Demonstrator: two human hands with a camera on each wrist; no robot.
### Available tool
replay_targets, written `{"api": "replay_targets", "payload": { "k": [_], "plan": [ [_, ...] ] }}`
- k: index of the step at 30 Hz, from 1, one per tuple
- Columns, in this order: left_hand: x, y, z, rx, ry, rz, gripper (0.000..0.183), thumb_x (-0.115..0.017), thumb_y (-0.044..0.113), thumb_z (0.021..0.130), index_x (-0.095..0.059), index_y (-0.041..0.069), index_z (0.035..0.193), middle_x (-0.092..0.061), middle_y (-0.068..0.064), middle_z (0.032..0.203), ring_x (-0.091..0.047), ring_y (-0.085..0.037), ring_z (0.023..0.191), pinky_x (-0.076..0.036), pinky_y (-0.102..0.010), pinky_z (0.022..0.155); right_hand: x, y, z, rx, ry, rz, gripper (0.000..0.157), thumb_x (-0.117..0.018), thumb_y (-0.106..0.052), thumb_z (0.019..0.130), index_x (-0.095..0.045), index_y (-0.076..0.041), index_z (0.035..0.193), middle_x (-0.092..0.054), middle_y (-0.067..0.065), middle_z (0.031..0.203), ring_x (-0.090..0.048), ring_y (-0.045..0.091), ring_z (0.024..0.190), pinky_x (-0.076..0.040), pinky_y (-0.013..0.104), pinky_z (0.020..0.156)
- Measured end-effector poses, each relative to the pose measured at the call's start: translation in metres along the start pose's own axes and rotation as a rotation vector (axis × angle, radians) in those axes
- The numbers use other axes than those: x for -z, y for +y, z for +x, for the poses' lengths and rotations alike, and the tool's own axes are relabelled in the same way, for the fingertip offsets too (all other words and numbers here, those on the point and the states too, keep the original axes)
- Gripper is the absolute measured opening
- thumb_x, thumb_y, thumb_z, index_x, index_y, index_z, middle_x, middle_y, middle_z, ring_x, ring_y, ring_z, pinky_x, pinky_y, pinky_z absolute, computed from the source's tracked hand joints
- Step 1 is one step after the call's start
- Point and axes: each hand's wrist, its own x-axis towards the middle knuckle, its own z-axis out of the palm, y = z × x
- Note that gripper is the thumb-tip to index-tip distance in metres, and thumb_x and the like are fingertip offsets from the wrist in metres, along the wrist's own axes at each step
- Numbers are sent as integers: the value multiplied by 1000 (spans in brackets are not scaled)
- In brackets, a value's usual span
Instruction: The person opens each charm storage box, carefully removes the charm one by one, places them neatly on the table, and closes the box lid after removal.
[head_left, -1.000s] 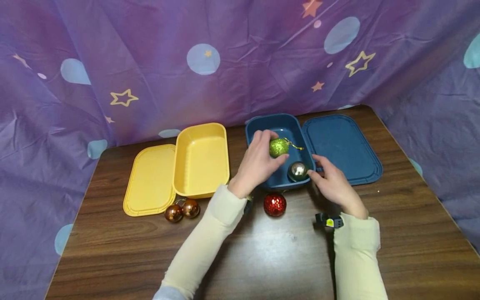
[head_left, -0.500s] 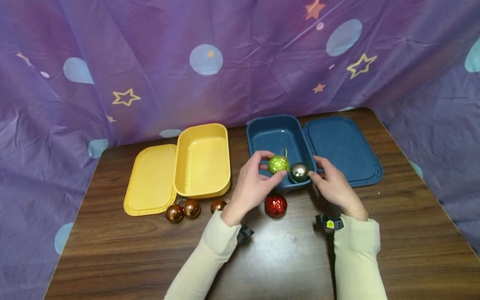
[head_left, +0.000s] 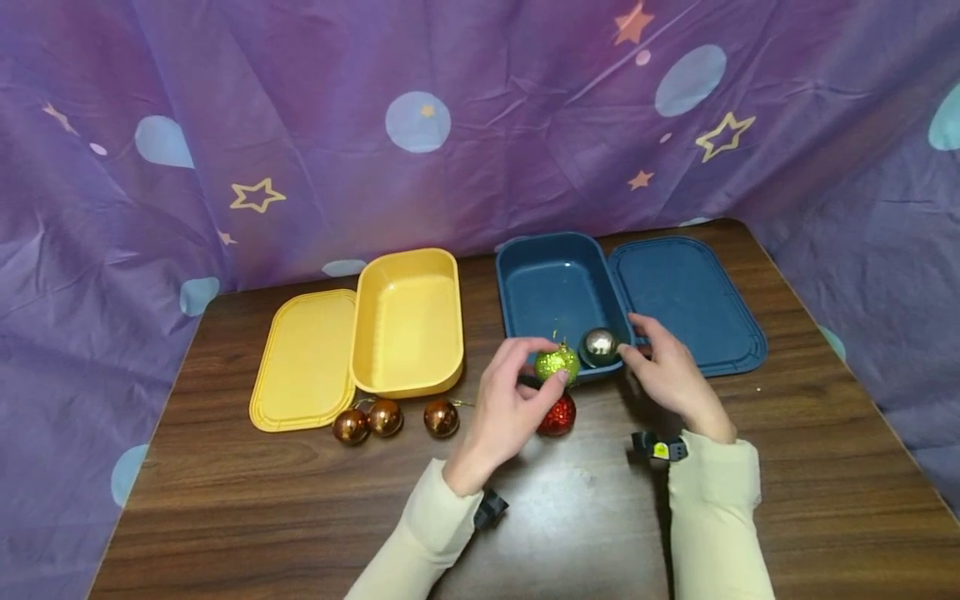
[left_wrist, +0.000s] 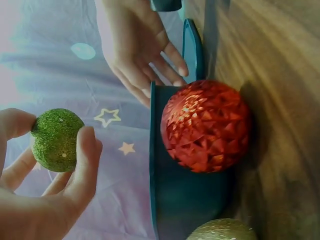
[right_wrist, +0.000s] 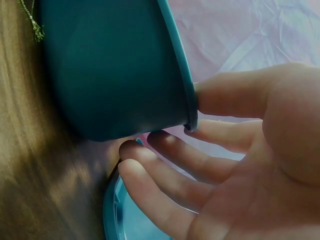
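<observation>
My left hand (head_left: 504, 408) pinches a green glitter Christmas bauble (head_left: 557, 365) between thumb and fingers, over the near edge of the blue box (head_left: 547, 287). In the left wrist view the bauble (left_wrist: 57, 140) is clear of the table. Just below it, a red faceted bauble (left_wrist: 206, 127) rests on the table against the box's near side. A shiny silver bauble (head_left: 600, 344) lies inside the box at its near right corner. My right hand (head_left: 666, 371) holds that corner; in the right wrist view the thumb sits on the rim, the other fingers curl along the outside.
The blue lid (head_left: 686, 304) lies right of the box. A yellow box (head_left: 408, 325) and its lid (head_left: 303, 362) stand at the left. Several copper baubles (head_left: 441, 417) lie before them. A gold glittery bauble (left_wrist: 222, 231) shows partly in the left wrist view. A purple cloth (head_left: 480, 183) hangs behind.
My left hand has drawn the green bauble from over the middle of the blue box toward the near edge, uncovering a copper bauble. The right hand stays at the box's corner.
</observation>
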Motion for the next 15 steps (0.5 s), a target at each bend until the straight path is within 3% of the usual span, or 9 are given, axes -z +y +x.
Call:
{"api": "replay_targets", "payload": {
  "k": [6, 15],
  "plan": [
    [-3, -3, -11, -27, -12, -24, 35, -70, 14, 86, -61, 12, 119, -58, -6, 117, -65, -20, 85, -57, -21, 59, 1, 2, 0, 10, -17, -20, 55, -48, -18, 99, -30, 5, 146, -44, 35, 136, -57, 48, 113, -42, 61, 98],
    [-9, 0, -24, -8, -122, -38, 54, -70, -4, 80, -51, 9, 129, -47, -11, 128, -64, -24, 90, -57, -18, 70, 9, 7, 2, 131, 13, -53, 51, -51, -16, 99, -38, 5, 142, -51, 32, 131, -57, 46, 109, -43, 60, 94]
  ]
}}
